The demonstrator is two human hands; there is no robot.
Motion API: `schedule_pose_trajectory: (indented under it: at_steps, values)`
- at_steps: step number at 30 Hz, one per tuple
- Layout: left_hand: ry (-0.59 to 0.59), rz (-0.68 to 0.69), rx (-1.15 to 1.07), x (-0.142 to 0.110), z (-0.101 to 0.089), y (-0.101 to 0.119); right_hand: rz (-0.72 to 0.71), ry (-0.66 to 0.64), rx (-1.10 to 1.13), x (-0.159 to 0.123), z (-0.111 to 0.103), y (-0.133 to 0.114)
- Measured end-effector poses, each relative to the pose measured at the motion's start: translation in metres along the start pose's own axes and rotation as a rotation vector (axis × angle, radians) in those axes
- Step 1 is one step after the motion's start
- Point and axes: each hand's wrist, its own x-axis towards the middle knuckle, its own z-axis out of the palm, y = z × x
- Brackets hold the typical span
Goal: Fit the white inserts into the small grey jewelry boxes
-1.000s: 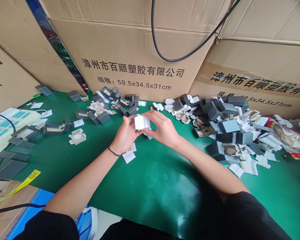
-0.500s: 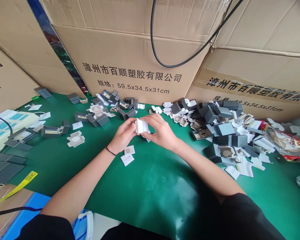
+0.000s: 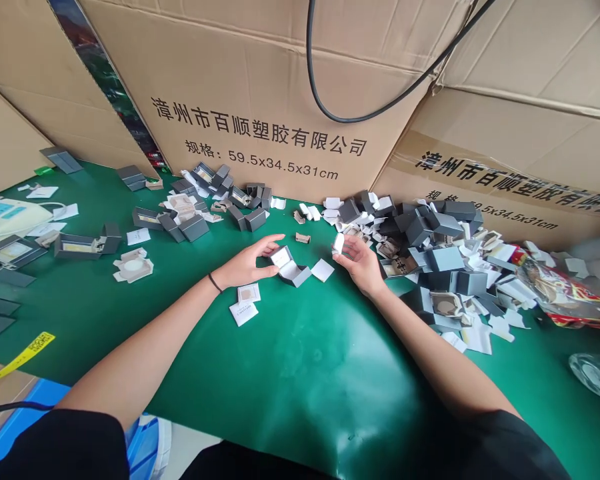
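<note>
A small dark grey box (image 3: 295, 275) with a white inside lies with its lid raised on the green table in front of me. My left hand (image 3: 250, 262) is at the box's left side, thumb and fingers spread apart, the thumb close to its edge; whether it touches cannot be made out. To the right, my right hand (image 3: 363, 263) pinches a small white folded card piece (image 3: 338, 243) just above the table. A white square card (image 3: 323, 270) lies between the box and that hand. Behind the box is a small brownish-white insert (image 3: 303, 237).
Dark boxes and white inserts pile up on the right (image 3: 443, 243), with more dark boxes (image 3: 195, 227) at back left. Two small printed cards (image 3: 243, 312) lie near my left wrist. Large cartons (image 3: 260, 80) wall the back; a black cable (image 3: 340, 120) hangs there. A glass (image 3: 594, 375) stands far right.
My hands have parted. The white piece, held between both before, is now in my right hand, further right. My left hand has let go and is beside the grey box, now in plain view.
</note>
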Motion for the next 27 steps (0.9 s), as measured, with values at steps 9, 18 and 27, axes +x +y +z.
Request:
schedule_pose_trajectory:
  at_steps: [9, 18, 27]
  values:
    - [-0.069, 0.060, 0.218, -0.002, 0.004, 0.004, -0.027, 0.001, -0.038, -0.002, 0.005, -0.001]
    - [0.169, 0.208, 0.297, -0.008, -0.004, 0.022, -0.076, -0.058, 0.129, -0.019, 0.033, -0.032]
    - [0.308, 0.369, 0.388, -0.026, 0.043, 0.050, 0.094, -0.278, 0.276, -0.050, 0.060, -0.067]
